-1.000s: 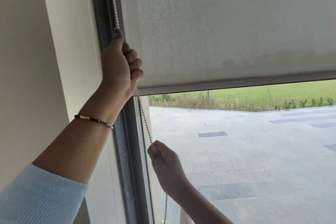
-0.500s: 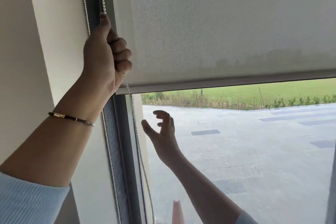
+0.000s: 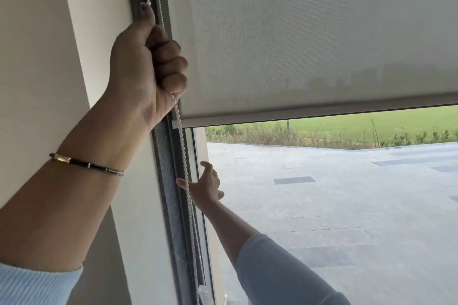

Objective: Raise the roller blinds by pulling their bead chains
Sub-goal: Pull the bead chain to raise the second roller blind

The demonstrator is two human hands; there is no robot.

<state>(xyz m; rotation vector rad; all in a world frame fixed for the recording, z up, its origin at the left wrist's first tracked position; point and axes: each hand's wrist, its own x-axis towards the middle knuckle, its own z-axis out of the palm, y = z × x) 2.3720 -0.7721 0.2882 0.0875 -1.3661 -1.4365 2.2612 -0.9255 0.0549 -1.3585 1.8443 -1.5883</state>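
Head view, left hand (image 3: 146,67) fisted round bead chain (image 3: 183,146), right hand (image 3: 207,187) spread beside it

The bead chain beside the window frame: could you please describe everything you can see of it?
The bead chain is a string of small white beads, plastic by the look of it, hanging in two strands along the dark window frame at the left edge of the roller blind. The left hand grips one strand high up, thumb pointing upward. Lower down, the right hand, fingers spread, meets the chain at its thumb without closing on it. Its top and bottom ends are out of view.
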